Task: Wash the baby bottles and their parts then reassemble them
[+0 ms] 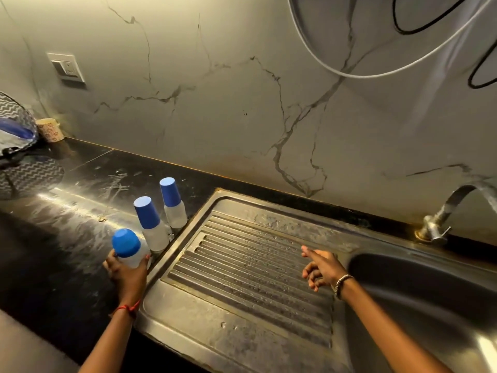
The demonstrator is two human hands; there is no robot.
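Blue caps [146, 211] close three bottles at the black counter [80, 184]. Our left hand [126, 278] wraps its fingers around the nearest bottle [131, 258]; the middle bottle [154, 232] and the far bottle [174, 214] stand beside the steel drainboard [242, 278]. Above it our right hand [320, 267] holds nothing, index finger straight, other fingers loosely curled, near the sink basin [430, 292]

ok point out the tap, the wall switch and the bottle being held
tap [451, 201], head view, curved spout
wall switch [66, 68], head view, face plate
held bottle [126, 243], head view, blue cap
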